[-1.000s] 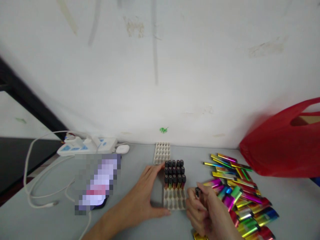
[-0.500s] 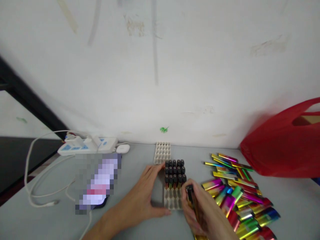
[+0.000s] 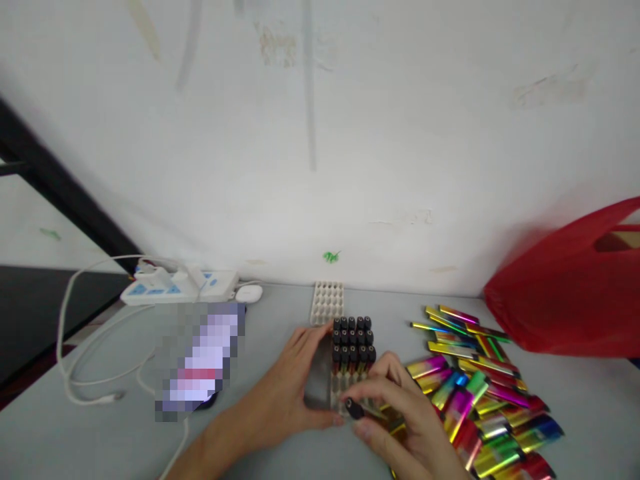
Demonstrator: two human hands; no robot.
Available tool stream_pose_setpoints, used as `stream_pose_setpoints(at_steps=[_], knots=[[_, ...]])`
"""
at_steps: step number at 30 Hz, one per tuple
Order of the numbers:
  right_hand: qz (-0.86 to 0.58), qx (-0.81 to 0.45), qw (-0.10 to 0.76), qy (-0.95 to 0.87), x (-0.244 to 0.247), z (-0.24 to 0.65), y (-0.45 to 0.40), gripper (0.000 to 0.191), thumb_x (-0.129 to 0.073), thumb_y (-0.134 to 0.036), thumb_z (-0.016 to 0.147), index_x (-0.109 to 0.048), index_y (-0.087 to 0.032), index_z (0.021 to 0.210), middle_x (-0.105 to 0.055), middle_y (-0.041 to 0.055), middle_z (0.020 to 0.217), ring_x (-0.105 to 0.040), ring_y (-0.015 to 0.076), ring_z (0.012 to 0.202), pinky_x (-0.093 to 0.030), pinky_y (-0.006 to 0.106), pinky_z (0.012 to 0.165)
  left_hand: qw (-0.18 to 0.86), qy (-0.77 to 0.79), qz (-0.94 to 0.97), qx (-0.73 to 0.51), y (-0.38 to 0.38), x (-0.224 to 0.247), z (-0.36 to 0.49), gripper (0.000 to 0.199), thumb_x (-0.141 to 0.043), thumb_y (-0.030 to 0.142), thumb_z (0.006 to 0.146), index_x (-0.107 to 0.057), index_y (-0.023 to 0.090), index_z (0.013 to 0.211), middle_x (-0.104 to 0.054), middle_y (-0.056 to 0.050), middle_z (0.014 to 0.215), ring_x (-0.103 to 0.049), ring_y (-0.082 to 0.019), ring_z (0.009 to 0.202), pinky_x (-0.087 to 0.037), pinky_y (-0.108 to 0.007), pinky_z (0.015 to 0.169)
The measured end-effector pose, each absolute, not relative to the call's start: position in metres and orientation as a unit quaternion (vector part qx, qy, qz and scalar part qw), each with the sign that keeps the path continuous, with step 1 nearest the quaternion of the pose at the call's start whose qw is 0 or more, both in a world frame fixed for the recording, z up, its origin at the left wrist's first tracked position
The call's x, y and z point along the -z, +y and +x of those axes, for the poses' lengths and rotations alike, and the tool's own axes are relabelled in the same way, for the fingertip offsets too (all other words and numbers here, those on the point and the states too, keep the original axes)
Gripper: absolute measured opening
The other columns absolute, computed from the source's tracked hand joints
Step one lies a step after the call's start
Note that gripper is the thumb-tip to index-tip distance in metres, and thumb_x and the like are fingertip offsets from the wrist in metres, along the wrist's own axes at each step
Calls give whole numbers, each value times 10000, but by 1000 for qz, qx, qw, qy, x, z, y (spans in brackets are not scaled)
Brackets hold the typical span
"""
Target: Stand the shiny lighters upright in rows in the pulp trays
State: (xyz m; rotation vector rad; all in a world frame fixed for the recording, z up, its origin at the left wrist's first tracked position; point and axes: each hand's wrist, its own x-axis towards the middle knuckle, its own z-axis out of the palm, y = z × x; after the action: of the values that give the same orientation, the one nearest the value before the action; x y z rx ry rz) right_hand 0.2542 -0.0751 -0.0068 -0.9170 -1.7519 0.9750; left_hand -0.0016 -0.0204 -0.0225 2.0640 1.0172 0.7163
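Note:
A pale tray with rows of round holes (image 3: 339, 383) lies on the table before me. Its far rows hold several upright slim tubes with black ends (image 3: 353, 337); pale holes show in its near rows. My left hand (image 3: 280, 393) spans the tray's left side, fingertips at the far corner and thumb at the near corner. Between thumb and fingers, my right hand (image 3: 410, 417) pinches a black-ended tube (image 3: 355, 408), tilted over the tray's near right corner. Its shiny gold body is partly hidden by the hand.
Many loose shiny coloured tubes (image 3: 480, 400) are heaped right of the tray. A second pale holed tray (image 3: 327, 303) stands near the wall. To the left are a phone (image 3: 205, 357), a power strip (image 3: 215, 285), white cables and a small white case (image 3: 249, 293). At right sits a red bag (image 3: 565, 300).
My right hand has turned, and the tube in it has gone from near upright to tilted, its black end moving left and down toward the tray. My left hand keeps its place.

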Motion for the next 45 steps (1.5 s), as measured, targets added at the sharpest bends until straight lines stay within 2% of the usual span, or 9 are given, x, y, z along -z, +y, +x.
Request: stream_pose_setpoints(at_steps=[4,8,11,14,28,32,40,45], knots=[[-368,-333,474,-728,6,253,-71,138,-788,-340,1082,-809,-312,1216,-695,10,887,-684,219,846,-510,314,791,357,397,802,-270,-20,23,-2,1256,-1079,351,799,-324,328,1802,-471,-153,1774,-409,-432,1661,-313,-617,1414],[-378,-257,470,-755,10,252,-70,211,-810,-274,1067,-774,-325,1269,-780,9,944,-739,220,864,-543,306,796,360,405,799,-259,-21,19,-1,1252,-1085,364,795,-335,303,1796,-456,-171,1783,-377,-443,1680,-314,-631,1415],[-383,-217,471,-764,15,251,-71,248,-822,-252,1057,-759,-327,1286,-795,3,938,-751,220,854,-558,302,788,358,403,801,-260,-21,17,0,1262,-1082,316,789,-325,312,1799,-469,-166,1769,-397,-436,1667,-313,-630,1416],[-389,-195,467,-770,18,251,-71,260,-829,-247,1052,-752,-323,1288,-803,2,942,-764,222,851,-573,304,786,361,404,799,-263,-21,17,0,1256,-1075,339,796,-323,305,1802,-473,-176,1762,-412,-447,1656,-314,-646,1412],[-436,-240,416,-761,23,257,-75,397,-763,-175,1073,-706,-358,1421,-804,-16,1026,-805,205,977,-636,279,915,357,413,800,-250,-21,20,-2,1319,-1086,293,767,-272,329,1804,-441,-146,1784,-390,-413,1673,-310,-608,1420],[-448,-267,408,-750,19,256,-77,343,-743,-203,1091,-719,-338,1405,-809,4,1053,-813,210,1008,-640,270,915,349,412,803,-251,-20,20,-1,1310,-1082,267,771,-271,320,1799,-455,-150,1767,-416,-400,1653,-327,-592,1413],[-453,-295,418,-730,19,255,-78,220,-772,-278,1087,-745,-297,1305,-835,0,1017,-843,189,944,-649,218,878,351,405,805,-254,-20,20,-1,1320,-1085,281,775,-254,324,1800,-450,-166,1765,-406,-418,1656,-330,-626,1404],[-475,-293,437,-705,23,250,-80,261,-710,-467,1133,-773,-295,1321,-845,31,1015,-848,218,945,-664,258,884,346,410,805,-251,-20,21,-1,1304,-1081,314,779,-273,316,1803,-461,-164,1761,-413,-425,1652,-328,-627,1406]])
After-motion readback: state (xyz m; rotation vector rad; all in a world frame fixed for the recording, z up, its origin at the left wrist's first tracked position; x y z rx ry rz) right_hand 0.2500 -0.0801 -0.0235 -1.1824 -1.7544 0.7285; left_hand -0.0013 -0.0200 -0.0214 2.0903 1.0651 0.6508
